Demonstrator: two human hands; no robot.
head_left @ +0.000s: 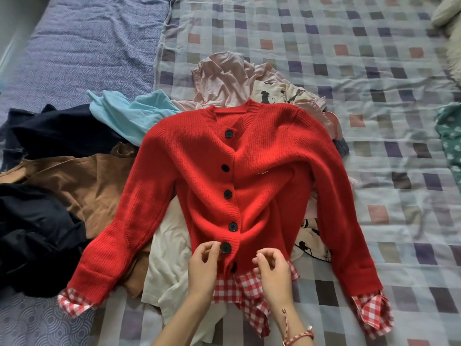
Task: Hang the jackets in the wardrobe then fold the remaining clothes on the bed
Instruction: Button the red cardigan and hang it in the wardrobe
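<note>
Bed (374, 126) in a checked sheet, with a blue patterned cover (74, 46) along its left edge. We list:

- One red cardigan (262, 171), laid flat and face up toward the bed's near edge. Its sleeves are spread, and it lies atop a heap of loose clothes.
- Brown garment (74, 186) and dark garments (32, 233), toward the left edge.
- Light blue top (124, 113) and pink top (224, 78), beyond the collar.
- Cream garment (169, 258), beneath the cardigan.
- Our left hand (203, 265) pinches the cardigan front beside a black button (226, 247).
- Our right hand (272, 268) rests curled near the hem. We cannot tell whether it grasps anything.
</note>
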